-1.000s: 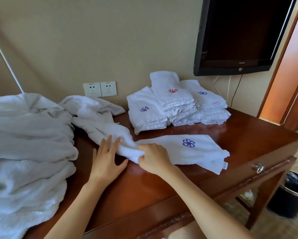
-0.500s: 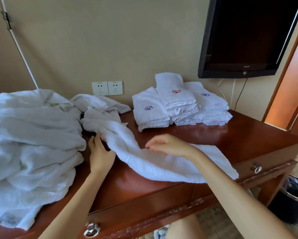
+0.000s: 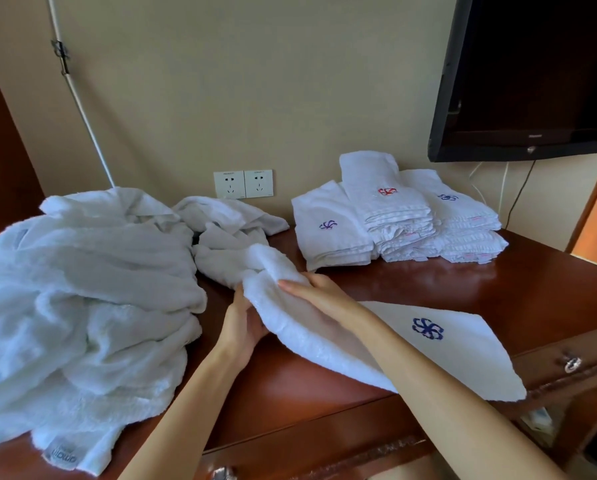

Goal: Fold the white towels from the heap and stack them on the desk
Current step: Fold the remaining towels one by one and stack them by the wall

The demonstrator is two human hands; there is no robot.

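Observation:
A white towel (image 3: 456, 344) with a blue flower emblem lies across the front of the wooden desk (image 3: 428, 278), and its right corner hangs past the edge. My left hand (image 3: 243, 320) grips the towel's bunched left end from below, its fingers hidden under the cloth. My right hand (image 3: 312, 289) rests on top of that end with its fingers stretched out to the left. A big heap of white towels (image 3: 82, 289) fills the desk's left side. Folded towels (image 3: 394, 223) stand in stacks at the back right.
A crumpled white towel (image 3: 228, 216) lies at the back between heap and stacks, below two wall sockets (image 3: 243, 184). A dark TV (image 3: 532, 71) hangs on the wall at the upper right. A drawer knob (image 3: 572, 364) sticks out of the desk front.
The towel's left end has been drawn up into a bunch between my hands. My right hand moved left onto it. The blue emblem faces up again.

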